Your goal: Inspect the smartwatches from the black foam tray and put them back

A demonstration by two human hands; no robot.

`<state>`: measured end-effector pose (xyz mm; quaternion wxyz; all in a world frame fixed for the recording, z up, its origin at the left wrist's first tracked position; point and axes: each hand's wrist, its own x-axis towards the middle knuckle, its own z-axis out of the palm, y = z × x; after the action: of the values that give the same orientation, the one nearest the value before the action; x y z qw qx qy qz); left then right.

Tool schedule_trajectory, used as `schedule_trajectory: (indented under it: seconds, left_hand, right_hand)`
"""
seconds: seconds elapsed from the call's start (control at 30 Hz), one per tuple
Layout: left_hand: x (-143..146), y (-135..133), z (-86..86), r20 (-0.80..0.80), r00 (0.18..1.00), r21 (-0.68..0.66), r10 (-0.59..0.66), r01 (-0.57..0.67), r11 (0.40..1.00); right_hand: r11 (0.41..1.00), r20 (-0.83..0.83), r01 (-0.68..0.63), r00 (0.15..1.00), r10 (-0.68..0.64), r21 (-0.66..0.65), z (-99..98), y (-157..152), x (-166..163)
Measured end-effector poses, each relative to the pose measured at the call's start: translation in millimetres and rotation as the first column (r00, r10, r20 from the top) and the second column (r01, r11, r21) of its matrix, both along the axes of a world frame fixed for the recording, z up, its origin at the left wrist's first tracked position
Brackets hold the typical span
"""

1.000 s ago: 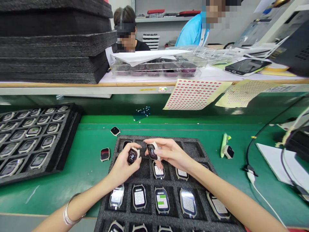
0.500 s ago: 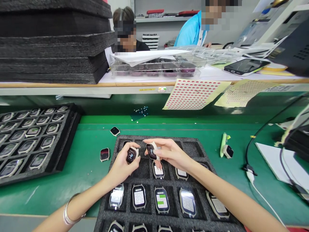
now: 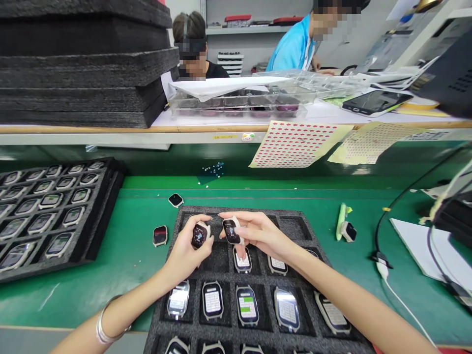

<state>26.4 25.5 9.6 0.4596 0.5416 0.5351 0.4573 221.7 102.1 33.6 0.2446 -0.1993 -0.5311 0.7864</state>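
Observation:
My left hand (image 3: 190, 248) grips a smartwatch body (image 3: 199, 235) with a dark lit screen, fingers wrapped round its edges. Close beside it, my right hand (image 3: 258, 231) pinches a second smartwatch body (image 3: 230, 231), whose screen shows a similar small picture. Neither watch has a strap. Both are held above the far rows of a black foam tray (image 3: 228, 273). Several more watch bodies lie in the tray's pockets, among them one with green bars on its screen (image 3: 247, 306). Just below my right fingers lies another watch with a white screen (image 3: 242, 260).
On the left stands a second foam tray (image 3: 96, 216) full of watches. Two loose watches (image 3: 160, 235) lie between the trays. A green pen-like tool (image 3: 341, 223), a small watch (image 3: 348, 231) and cables (image 3: 381, 268) are at the right. Two people sit beyond the shelf (image 3: 206, 130).
My left hand and its watch have shifted very slightly left. My right hand stays in place with its watch. Behind the shelf, the person in blue has leaned and moved an arm.

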Motion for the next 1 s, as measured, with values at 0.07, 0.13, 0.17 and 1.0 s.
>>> schedule_trajectory:
  seconds: [0.07, 0.13, 0.17, 1.0]
  left_hand:
    - [0.2, 2.0, -0.2, 0.08, 0.997, -0.008, -0.006, 0.006, 1.0]
    - [-0.5, 3.9, 0.0, 0.176, 0.984, -0.015, -0.028, 0.031, 0.999]
    - [-1.1, 4.7, 0.3, 0.226, 0.973, -0.023, -0.038, 0.045, 0.999]
    - [-5.4, 7.3, 2.6, 0.435, 0.899, -0.107, -0.052, 0.109, 0.988]
  right_hand:
    - [0.999, -0.01, -0.021, 1.0, 0.02, -0.026, -1.2, 1.3, -0.2]
    - [0.998, -0.013, -0.047, 0.999, 0.046, -0.045, -2.7, 2.4, -0.7]
    - [0.997, -0.01, -0.057, 0.998, 0.056, -0.048, -3.5, 2.7, -1.0]
    - [0.994, 0.062, 0.109, 0.992, -0.109, 0.005, -4.9, -2.1, -2.2]
